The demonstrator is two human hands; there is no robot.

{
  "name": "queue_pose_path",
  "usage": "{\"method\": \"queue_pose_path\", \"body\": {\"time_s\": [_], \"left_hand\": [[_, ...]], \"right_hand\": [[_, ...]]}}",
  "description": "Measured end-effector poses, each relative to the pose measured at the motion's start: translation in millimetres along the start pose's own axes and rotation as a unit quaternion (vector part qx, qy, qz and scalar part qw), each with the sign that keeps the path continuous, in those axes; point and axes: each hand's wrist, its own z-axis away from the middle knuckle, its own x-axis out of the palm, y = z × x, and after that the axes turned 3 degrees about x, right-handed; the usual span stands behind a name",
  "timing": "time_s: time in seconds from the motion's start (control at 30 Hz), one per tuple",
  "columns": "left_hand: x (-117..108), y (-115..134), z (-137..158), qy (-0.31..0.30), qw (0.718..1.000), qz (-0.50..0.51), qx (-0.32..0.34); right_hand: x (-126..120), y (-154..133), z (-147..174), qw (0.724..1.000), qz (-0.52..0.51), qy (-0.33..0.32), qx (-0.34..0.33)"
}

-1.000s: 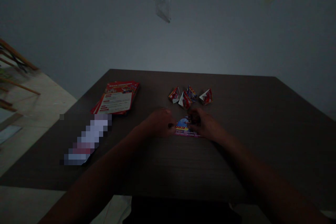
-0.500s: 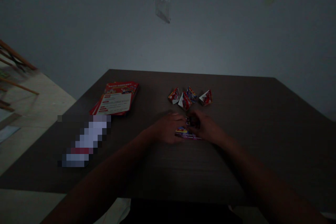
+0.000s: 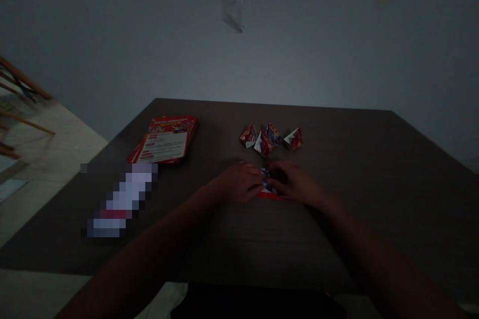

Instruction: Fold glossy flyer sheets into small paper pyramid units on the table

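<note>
A small piece of printed paper (image 3: 275, 195) lies on the dark table between my hands, mostly covered by fingers. Its near edge shows red, with blue and white print above. My left hand (image 3: 239, 182) grips its left side, the fingers bent over it. From the right, my right hand (image 3: 297, 183) has thumb and fingers closed on the other side. Just beyond the hands stand several small folded paper pieces, among them a red and white one (image 3: 264, 143), a blue one (image 3: 274, 133) and a separate one (image 3: 294, 138) at the right.
A pile of red printed sheets (image 3: 166, 142) lies at the table's back left. Nearer me is a pixelated pale oblong item (image 3: 125, 199). A pale wall (image 3: 318, 50) rises behind the table (image 3: 374, 159), with a clear plastic bag (image 3: 234, 0) on it. Wooden furniture legs (image 3: 26, 79) stand at far left.
The paper between my hands now shows a red near edge where purple and yellow print showed before. My left fingers have curled in more. The folded pieces have not moved.
</note>
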Motion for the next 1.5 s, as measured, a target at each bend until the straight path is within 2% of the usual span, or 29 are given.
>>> {"method": "queue_pose_path", "body": {"time_s": [0.17, 0.43, 0.57, 0.7, 0.9, 1.07, 1.5], "left_hand": [[-1.7, 4.6, 0.7, -0.028, 0.999, -0.044, -0.011], [-1.7, 4.3, -0.1, -0.041, 0.999, -0.033, 0.009], [5.4, 3.6, -1.6, -0.025, 0.999, -0.044, 0.016], [13.0, 1.7, -1.1, 0.004, 0.999, -0.043, 0.004], [14.7, -3.4, -3.4, 0.002, 0.999, 0.015, -0.034], [16.1, -2.8, -7.7, -0.002, 0.995, 0.046, -0.091], [13.8, 1.2, -15.1, -0.027, 0.986, 0.041, -0.158]], "right_hand": [[-11.0, -0.1, 8.7, 0.997, 0.011, -0.051, -0.05], [-13.1, -7.0, 18.7, 0.99, 0.099, -0.044, -0.093], [-10.5, -10.8, 17.4, 0.982, 0.15, -0.045, -0.104], [-5.6, -8.4, 15.7, 0.981, 0.15, -0.048, -0.111], [-2.3, -3.1, 13.5, 0.99, 0.101, -0.044, -0.089], [-2.1, -1.8, 10.8, 0.995, 0.075, -0.024, -0.054], [3.5, -6.9, 6.2, 0.994, 0.075, -0.032, 0.066]]}}
